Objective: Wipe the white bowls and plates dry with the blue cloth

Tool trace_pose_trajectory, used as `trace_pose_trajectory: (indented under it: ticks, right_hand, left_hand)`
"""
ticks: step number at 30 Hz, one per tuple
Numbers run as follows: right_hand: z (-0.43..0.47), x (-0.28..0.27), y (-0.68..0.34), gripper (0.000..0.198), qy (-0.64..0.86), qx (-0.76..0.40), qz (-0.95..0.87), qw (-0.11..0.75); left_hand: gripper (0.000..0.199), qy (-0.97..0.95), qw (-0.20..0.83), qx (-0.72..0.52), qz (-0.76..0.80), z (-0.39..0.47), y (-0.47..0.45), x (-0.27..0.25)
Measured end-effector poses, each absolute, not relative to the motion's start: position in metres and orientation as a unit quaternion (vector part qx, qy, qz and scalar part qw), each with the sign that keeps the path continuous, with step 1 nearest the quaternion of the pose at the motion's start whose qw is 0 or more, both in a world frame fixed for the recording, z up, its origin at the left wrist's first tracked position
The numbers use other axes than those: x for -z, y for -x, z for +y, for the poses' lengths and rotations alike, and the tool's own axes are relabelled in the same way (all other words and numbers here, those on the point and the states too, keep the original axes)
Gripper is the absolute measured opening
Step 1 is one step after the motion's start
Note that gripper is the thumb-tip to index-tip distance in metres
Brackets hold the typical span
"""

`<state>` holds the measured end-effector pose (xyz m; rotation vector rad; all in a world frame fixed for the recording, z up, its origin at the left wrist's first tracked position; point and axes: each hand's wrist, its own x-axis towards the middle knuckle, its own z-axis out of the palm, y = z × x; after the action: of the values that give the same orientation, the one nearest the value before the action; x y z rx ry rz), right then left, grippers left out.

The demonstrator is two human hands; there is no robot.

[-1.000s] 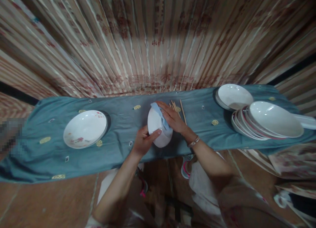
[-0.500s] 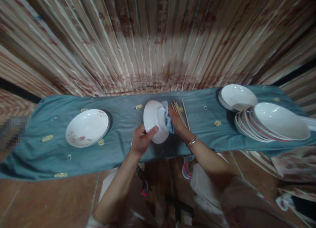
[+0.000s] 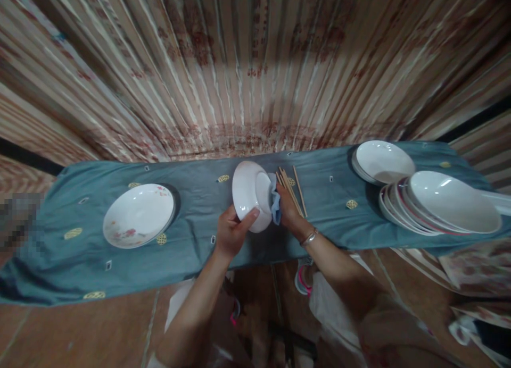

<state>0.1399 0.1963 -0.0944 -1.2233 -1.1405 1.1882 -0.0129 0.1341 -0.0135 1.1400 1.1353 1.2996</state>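
Bowl (image 3: 248, 190), tilted, is pinched in the left hand (image 3: 231, 233), the right hand (image 3: 288, 204) clutching blue cloth (image 3: 275, 202) at its base.

At the frame's centre, the bowl (image 3: 252, 190) was plain white and the cloth (image 3: 275, 204) light blue. The teal tablecloth (image 3: 199, 203) bore yellow netted ovals and white-edged rectangles. At left, the white plate (image 3: 138, 216) carried reddish flowers; at right, the stacked white dishes (image 3: 451, 203) showed a red line. Across the top, the beige-and-brown striped curtain (image 3: 239, 75) had red prints.
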Motion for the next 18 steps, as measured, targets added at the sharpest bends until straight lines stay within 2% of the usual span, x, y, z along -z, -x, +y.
trace_pose_trajectory:
  ticks: [5,12,15,18]
  right_hand:
    - [0.199,0.072,-0.15,0.052,0.501,-0.485,-0.436,0.569]
    - [0.206,0.056,-0.169,0.046,0.523,-0.449,-0.504,0.521]
    - [0.206,0.05,-0.175,0.043,0.511,-0.46,-0.528,0.499]
    - [0.207,0.047,-0.179,0.042,0.499,-0.45,-0.55,0.495]
  left_hand:
    - [0.036,-0.438,0.582,-0.538,0.425,0.134,0.01,0.015]
    - [0.054,-0.353,0.654,-0.516,0.427,0.138,0.013,0.015]
    - [0.052,-0.321,0.676,-0.5,0.437,0.139,0.012,0.012]
    - [0.041,-0.302,0.682,-0.491,0.45,0.14,0.008,0.011]
